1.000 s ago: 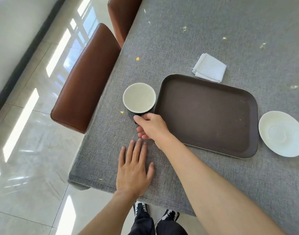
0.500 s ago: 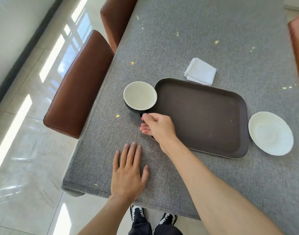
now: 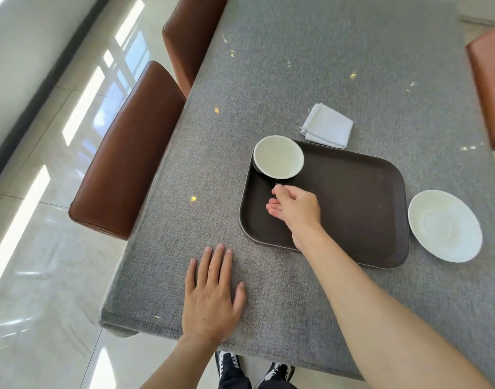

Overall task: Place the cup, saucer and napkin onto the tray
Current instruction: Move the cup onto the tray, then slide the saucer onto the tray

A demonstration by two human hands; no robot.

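A dark cup point(image 3: 278, 160) with a pale inside is over the far left corner of the brown tray point(image 3: 353, 203). My right hand point(image 3: 295, 207) pinches its dark handle from the near side. Whether the cup rests on the tray or hangs just above it I cannot tell. The white saucer point(image 3: 445, 225) lies on the cloth just right of the tray. A folded white napkin point(image 3: 327, 129) lies beyond the tray's far edge. My left hand point(image 3: 212, 293) rests flat and open on the grey tablecloth, near the table's front edge.
The grey-clothed table point(image 3: 297, 66) stretches away from me. Two brown leather chairs point(image 3: 128, 153) stand along its left side and another chair point(image 3: 490, 85) at the right. Glossy tiled floor lies left, my shoes below.
My right hand has carried the cup by its handle from the cloth left of the tray to over the tray's far left corner. The left hand has stayed flat.
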